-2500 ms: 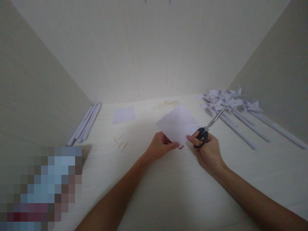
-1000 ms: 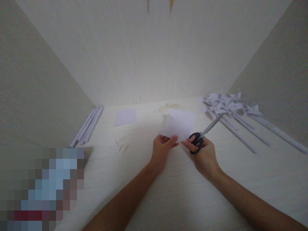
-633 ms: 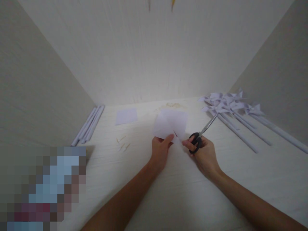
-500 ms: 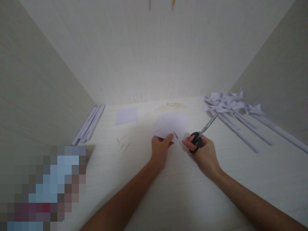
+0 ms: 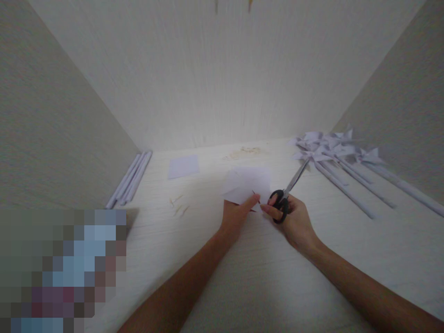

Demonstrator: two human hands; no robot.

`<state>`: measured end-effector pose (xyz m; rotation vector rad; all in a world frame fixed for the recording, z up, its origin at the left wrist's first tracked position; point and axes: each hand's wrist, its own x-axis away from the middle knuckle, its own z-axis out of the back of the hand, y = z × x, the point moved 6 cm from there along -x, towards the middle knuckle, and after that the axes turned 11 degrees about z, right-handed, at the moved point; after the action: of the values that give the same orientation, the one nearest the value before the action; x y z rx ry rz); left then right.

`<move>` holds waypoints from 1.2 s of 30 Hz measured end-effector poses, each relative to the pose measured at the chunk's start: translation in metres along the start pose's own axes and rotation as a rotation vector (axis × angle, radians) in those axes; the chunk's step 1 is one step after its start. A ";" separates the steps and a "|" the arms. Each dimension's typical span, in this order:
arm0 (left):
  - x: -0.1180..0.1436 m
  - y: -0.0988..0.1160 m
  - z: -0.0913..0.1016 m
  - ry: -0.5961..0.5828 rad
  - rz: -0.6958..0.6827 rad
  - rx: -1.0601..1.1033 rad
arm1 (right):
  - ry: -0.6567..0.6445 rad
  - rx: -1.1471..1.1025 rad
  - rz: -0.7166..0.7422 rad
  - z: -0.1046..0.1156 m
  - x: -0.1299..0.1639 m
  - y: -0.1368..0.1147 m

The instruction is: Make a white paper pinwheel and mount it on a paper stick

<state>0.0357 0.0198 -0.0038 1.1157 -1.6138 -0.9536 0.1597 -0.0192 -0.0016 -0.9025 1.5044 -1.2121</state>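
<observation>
My left hand (image 5: 236, 215) pinches the near edge of a white paper square (image 5: 248, 180), its thumb on top. A cut slit shows in the paper beside the thumb. My right hand (image 5: 293, 219) is closed round the black handles of a pair of scissors (image 5: 281, 203), whose blades point away, up and to the right. Thumb and forefinger of that hand reach the paper's near right corner, close to my left thumb. Whether they pinch the corner is too small to tell.
Several paper pinwheels (image 5: 326, 150) on rolled paper sticks lie at the right. Rolled paper tubes (image 5: 133, 178) rest by the left wall. A flat paper square (image 5: 183, 166), some small thin sticks (image 5: 180, 208) and a pale scatter of bits (image 5: 246, 152) are on the table. A blurred-out patch covers the lower left.
My left thumb has slid right along the paper toward the right fingers. My right hand with the scissors has shifted slightly left, and the paper has moved a little nearer.
</observation>
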 end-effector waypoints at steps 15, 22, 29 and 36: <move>0.002 0.007 0.008 0.169 -0.056 -0.138 | -0.013 -0.064 -0.036 -0.001 0.001 0.001; 0.002 0.007 0.007 0.158 -0.081 -0.153 | -0.052 -0.005 0.016 -0.003 0.001 -0.006; 0.007 0.010 0.004 0.149 -0.113 -0.236 | -0.003 0.053 -0.013 -0.001 0.001 -0.010; 0.008 0.012 0.004 0.122 -0.147 -0.251 | 0.020 0.063 0.007 0.001 0.000 -0.010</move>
<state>0.0277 0.0160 0.0088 1.1057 -1.2885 -1.1275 0.1601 -0.0221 0.0082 -0.8448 1.4753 -1.2596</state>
